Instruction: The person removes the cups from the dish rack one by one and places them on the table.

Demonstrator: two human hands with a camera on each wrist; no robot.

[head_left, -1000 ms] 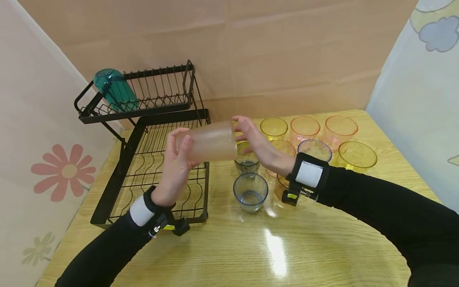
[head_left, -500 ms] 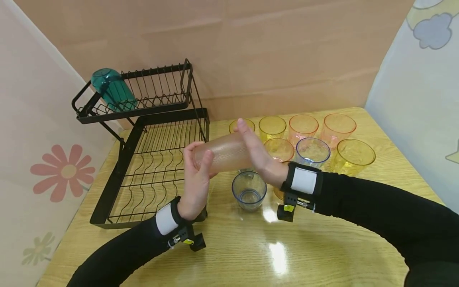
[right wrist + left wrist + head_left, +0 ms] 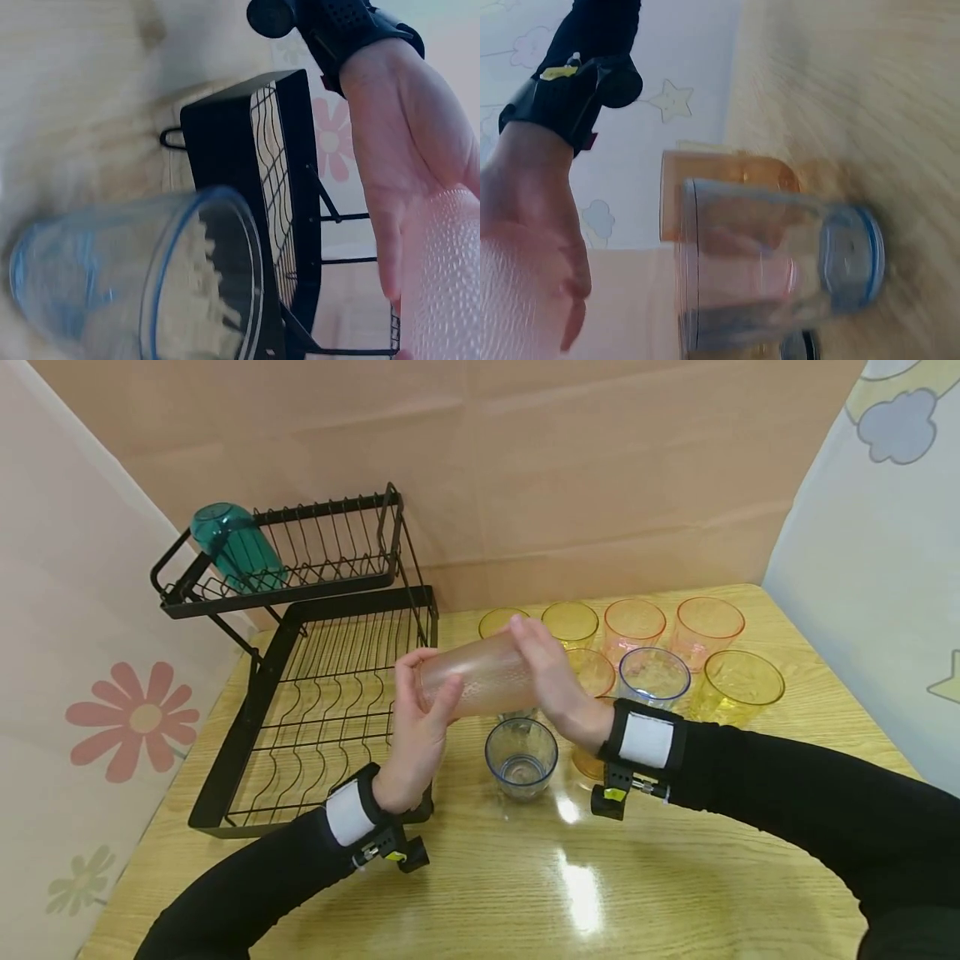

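Observation:
A pale pink, bumpy-textured drinking glass (image 3: 483,678) lies almost sideways in the air, its right end slightly higher. My left hand (image 3: 417,727) grips the left end, thumb across the near side and fingers round the back. At the other end my right hand (image 3: 564,689) holds the glass, partly covering it; some of its fingers are hidden. Just below, a clear blue-rimmed glass (image 3: 521,758) stands upright on the table. In the right wrist view the textured wall of the pink glass (image 3: 446,277) shows against my left hand.
A black two-tier dish rack (image 3: 311,597) stands left, with a teal glass (image 3: 238,547) leaning upside down on its upper tier. Upright yellow glasses (image 3: 738,689), pink glasses (image 3: 633,631) and another blue-rimmed glass (image 3: 654,677) stand behind and right of my right hand.
My left hand has moved right with the pink glass. My right hand, earlier with fingers spread at the glass's end, now wraps that end. Little has changed over the last half second.

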